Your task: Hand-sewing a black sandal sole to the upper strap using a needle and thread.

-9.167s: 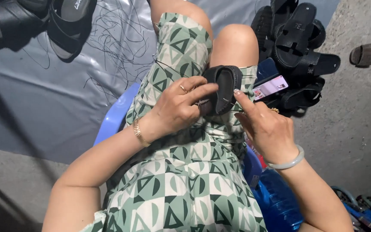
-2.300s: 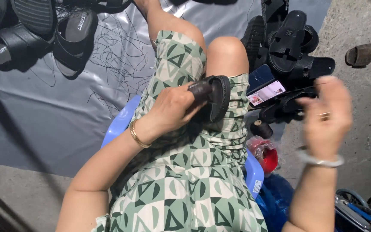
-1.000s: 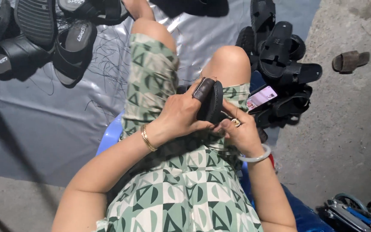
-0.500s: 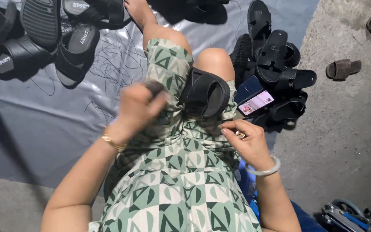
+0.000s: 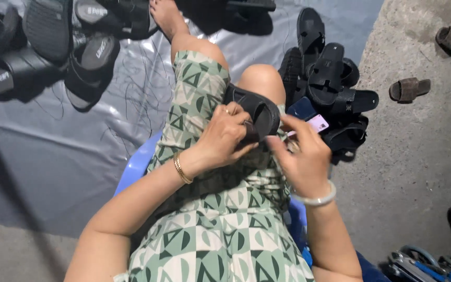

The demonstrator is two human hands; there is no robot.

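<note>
I have a black slide sandal (image 5: 257, 112) resting on my lap, just below my right knee, on the green patterned dress (image 5: 220, 230) I am wearing. It looks to me like a light thing of moulded foam or rubber: the sole stiff enough to keep its shape, the broad strap springy, the surface matte and not slippery. I judge that nothing about it is fragile. The best hold seems to be where my left hand (image 5: 225, 138) already is, across the strap and the edge of the sole, so the sandal cannot roll off my thigh.

My left hand is curled closed over the near end of the sandal, fingers wrapped on top, thumb pointing toward my other hand, wrist bent down with the gold bangle (image 5: 181, 168) showing. My right hand (image 5: 301, 156) sits just beside the sandal's right edge, fingers partly bent and pinched toward it; whether they grip anything I cannot tell.

A heap of black sandals (image 5: 335, 99) lies to my right on the grey sheet (image 5: 69, 156), with a phone (image 5: 309, 116) lying on it.
</note>
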